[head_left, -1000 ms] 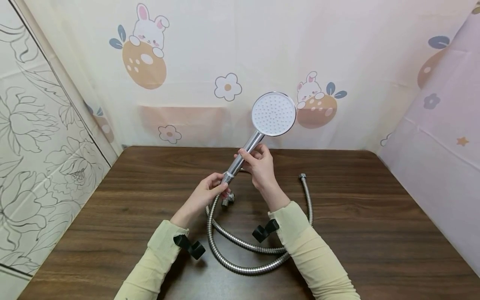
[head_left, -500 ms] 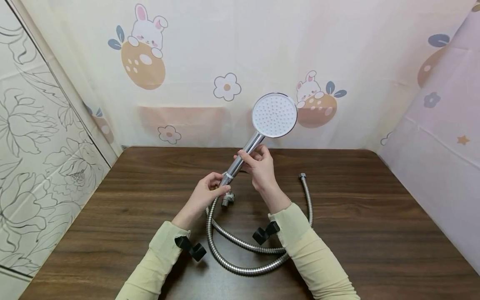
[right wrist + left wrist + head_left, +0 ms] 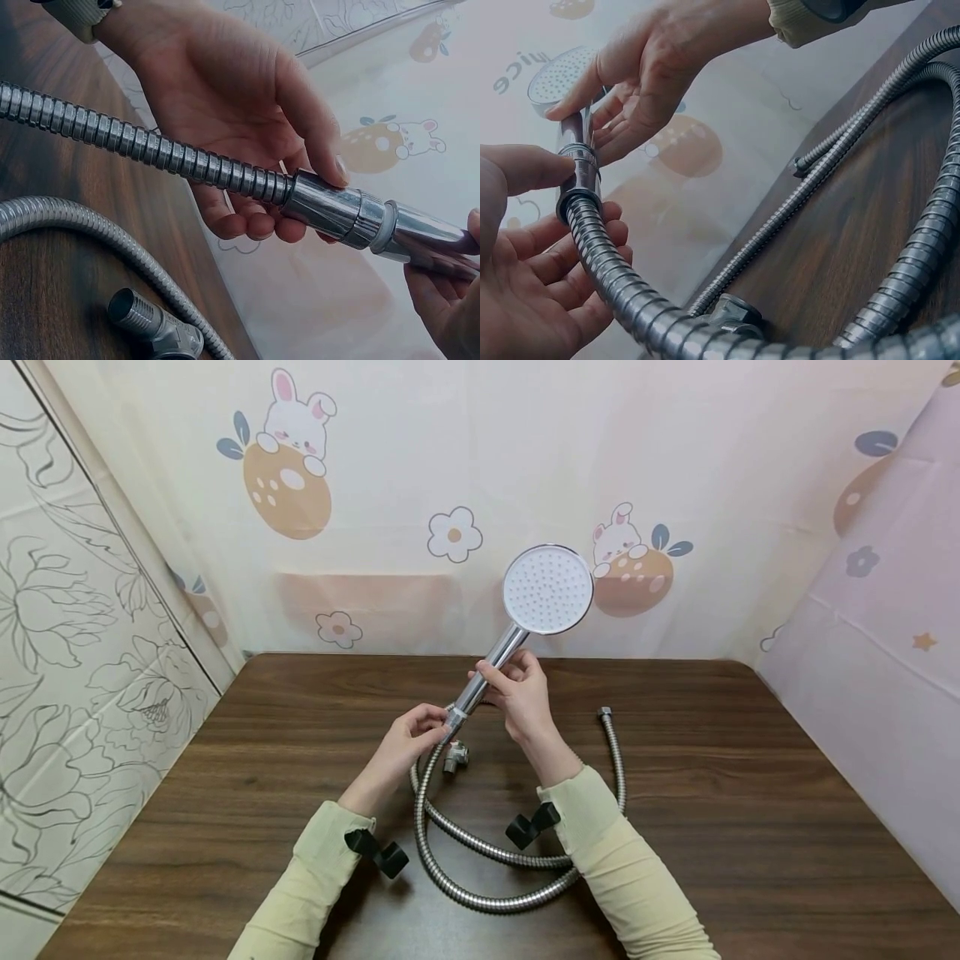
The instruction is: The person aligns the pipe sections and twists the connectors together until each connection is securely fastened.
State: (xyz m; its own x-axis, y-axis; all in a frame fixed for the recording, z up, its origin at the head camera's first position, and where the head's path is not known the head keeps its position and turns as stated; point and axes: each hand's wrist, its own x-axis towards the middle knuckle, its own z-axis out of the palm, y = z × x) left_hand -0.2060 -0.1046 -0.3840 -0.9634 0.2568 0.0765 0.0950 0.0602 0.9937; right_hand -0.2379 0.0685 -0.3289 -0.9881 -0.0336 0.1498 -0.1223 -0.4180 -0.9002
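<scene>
A chrome handheld shower head (image 3: pixel 547 589) with a white nozzle face is held up at a slant above the table. My right hand (image 3: pixel 522 700) grips the middle of its handle, thumb in front. At the handle's lower end sits the chrome nut (image 3: pixel 326 206) of a ribbed metal shower hose (image 3: pixel 495 906). My left hand (image 3: pixel 401 747) pinches this nut, its thumb on one side and its fingers behind. In the right wrist view a pale ring (image 3: pixel 385 226) shows between nut and handle. From the nut the hose loops down onto the table.
On the brown wooden table (image 3: pixel 712 818) lies a small metal threaded fitting (image 3: pixel 455 757), close behind the hose loop. The hose's other end (image 3: pixel 605 713) lies to the right. Patterned cloth hangs behind the table and at both sides.
My left thumb has moved out past the nut and back again, shifting its hold. The shower head and my right hand have stayed nearly still.
</scene>
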